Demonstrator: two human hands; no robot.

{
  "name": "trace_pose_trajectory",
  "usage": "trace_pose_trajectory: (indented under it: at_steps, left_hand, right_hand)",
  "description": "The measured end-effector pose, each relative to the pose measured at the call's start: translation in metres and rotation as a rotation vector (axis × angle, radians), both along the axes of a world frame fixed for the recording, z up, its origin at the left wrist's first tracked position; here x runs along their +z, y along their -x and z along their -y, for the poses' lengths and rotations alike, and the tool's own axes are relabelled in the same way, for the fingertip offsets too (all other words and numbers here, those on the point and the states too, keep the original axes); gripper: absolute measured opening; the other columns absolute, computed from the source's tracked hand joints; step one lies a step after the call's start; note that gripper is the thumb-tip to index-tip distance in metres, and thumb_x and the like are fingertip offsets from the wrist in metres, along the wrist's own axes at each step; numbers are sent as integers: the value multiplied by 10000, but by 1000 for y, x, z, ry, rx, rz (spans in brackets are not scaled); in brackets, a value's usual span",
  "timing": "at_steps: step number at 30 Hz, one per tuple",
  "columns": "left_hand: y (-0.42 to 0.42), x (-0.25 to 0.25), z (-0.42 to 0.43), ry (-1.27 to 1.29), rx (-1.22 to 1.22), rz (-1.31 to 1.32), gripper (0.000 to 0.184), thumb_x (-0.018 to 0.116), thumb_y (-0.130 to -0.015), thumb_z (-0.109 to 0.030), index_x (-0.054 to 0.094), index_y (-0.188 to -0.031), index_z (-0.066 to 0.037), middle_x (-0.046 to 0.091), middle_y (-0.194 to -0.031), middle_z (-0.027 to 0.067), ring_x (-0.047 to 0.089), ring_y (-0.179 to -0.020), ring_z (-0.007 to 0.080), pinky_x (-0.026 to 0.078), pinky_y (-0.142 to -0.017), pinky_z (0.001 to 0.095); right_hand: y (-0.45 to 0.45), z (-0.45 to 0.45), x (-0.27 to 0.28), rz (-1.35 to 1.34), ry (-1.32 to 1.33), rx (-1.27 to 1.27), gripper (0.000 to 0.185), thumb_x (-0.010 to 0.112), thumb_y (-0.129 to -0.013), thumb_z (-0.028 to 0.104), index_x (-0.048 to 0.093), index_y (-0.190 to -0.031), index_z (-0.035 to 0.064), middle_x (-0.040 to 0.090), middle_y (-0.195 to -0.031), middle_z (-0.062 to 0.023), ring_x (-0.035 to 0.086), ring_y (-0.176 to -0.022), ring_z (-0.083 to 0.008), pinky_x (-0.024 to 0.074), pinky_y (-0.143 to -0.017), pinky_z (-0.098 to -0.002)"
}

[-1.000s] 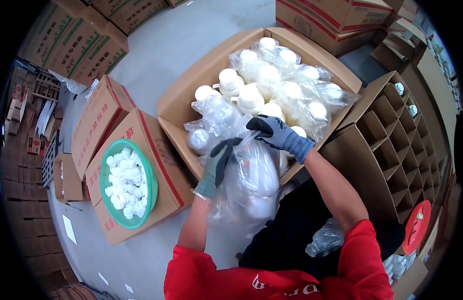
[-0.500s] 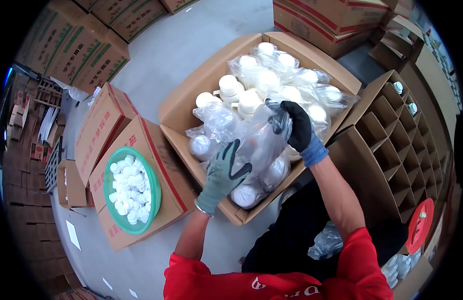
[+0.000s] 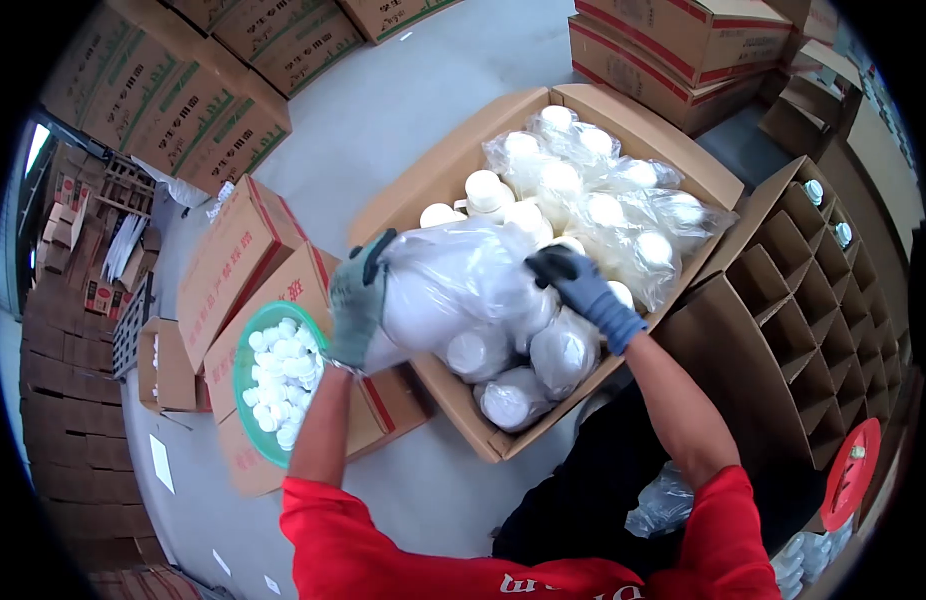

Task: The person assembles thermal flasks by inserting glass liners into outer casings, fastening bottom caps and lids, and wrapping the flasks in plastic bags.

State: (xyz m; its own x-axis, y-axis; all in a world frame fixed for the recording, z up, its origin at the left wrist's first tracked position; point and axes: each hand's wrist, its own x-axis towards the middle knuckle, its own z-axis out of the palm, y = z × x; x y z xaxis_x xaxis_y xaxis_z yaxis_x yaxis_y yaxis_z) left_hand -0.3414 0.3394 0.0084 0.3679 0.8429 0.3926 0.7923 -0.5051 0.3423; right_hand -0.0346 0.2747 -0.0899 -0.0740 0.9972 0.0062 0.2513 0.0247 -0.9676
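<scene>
In gloves, my two hands hold a clear plastic bag with a large white bottle (image 3: 453, 275) inside, above the near left part of an open cardboard box (image 3: 463, 405). My left hand (image 3: 359, 300) is wrapped around the left end of it. At the right end, my right hand (image 3: 581, 288) pinches the plastic with closed fingers. Below and beyond it, the box is packed with white bottles (image 3: 559, 178), many in clear bags. Several bagged ones (image 3: 513, 398) lie in its near corner. The bottle's exact shape is blurred by the bag.
To the left, a green basin (image 3: 251, 400) of white caps (image 3: 283, 375) rests on a flat carton (image 3: 383, 410). On the right stands a divided carton (image 3: 773, 320) holding two bottles. A red plate (image 3: 851, 470) lies at lower right. Stacked cartons (image 3: 183, 110) stand behind.
The bag has swung from upright to nearly level and moved left. My left hand has risen from the near bottles and gripped its left end; the view has shifted slightly.
</scene>
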Motion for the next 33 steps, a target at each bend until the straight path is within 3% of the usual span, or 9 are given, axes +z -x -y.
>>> trace_pose_trajectory:
  at_steps: [4, 14, 17, 19, 21, 23, 25, 27, 33]
  left_hand:
    - [20, -6, -46, -194, 74, -707, 372, 558, -847, -123, 611, -1209, -192, 619, -937, 73, 610, -850, 256, 509, -699, 383]
    - [-4, -166, -97, -343, -388, -1541, 205, 549, -852, -181, 659, -1022, -151, 654, -905, 37, 632, -830, 197, 498, -669, 347]
    - [7, -231, -122, -165, -515, -1409, 198, 559, -858, -176, 690, -998, -127, 711, -967, 97, 684, -884, 224, 532, -750, 367]
    - [21, -236, -152, 430, -327, -884, 245, 596, -826, -179, 704, -1031, -99, 714, -991, 105, 682, -888, 251, 531, -776, 371]
    - [6, -157, -171, 858, -164, -301, 276, 607, -832, -265, 706, -956, -40, 707, -906, 154, 680, -826, 227, 524, -765, 362]
    - [10, -142, -202, 604, -81, -80, 260, 573, -811, -210, 715, -965, -56, 708, -872, 171, 666, -748, 321, 521, -726, 399]
    - [-2, -130, -229, 487, 166, -467, 221, 591, -810, -210, 713, -890, -44, 706, -828, 161, 672, -733, 310, 525, -709, 404]
    - [57, -255, -295, 81, 10, -672, 217, 577, -839, -229, 697, -815, -50, 710, -830, 147, 676, -731, 314, 535, -708, 408]
    - [-43, -326, -308, 173, -176, -551, 225, 565, -859, -232, 685, -860, -42, 699, -870, 147, 667, -764, 303, 529, -735, 401]
  right_hand:
    - [44, 2, -12, 717, -328, 411, 268, 581, -888, 349, 672, -967, 109, 664, -951, -152, 650, -890, -314, 506, -800, -439]
    - [-11, 1, -41, 670, -11, 308, 339, 532, -912, 401, 623, -999, 86, 641, -1019, -191, 630, -910, -381, 495, -838, -479]
    - [-62, 11, -67, 785, -243, 168, 398, 587, -886, 371, 608, -1158, 81, 598, -1151, -171, 575, -1057, -352, 437, -952, -462]
    - [-94, 30, -84, 851, -291, 90, 495, 634, -854, 353, 566, -1249, 61, 543, -1252, -171, 504, -1182, -334, 379, -1025, -465]
    - [-98, 45, -111, 843, -129, 5, 567, 597, -878, 390, 493, -1345, 85, 527, -1278, -184, 505, -1185, -342, 385, -1024, -457]
    - [-91, 40, -102, 929, -130, 93, 614, 563, -894, 429, 446, -1382, 75, 530, -1275, -195, 510, -1175, -355, 389, -1023, -448]
    - [-90, 42, -98, 819, -83, 63, 578, 585, -887, 398, 488, -1329, 38, 542, -1250, -199, 523, -1144, -358, 401, -1007, -451]
    - [-95, 47, -97, 815, -42, -23, 572, 639, -865, 350, 500, -1318, 30, 566, -1225, -199, 548, -1100, -369, 427, -980, -458]
    - [-102, 67, -92, 752, 79, -138, 361, 611, -815, 214, 591, -1093, -16, 597, -1040, -205, 589, -970, -360, 469, -888, -431]
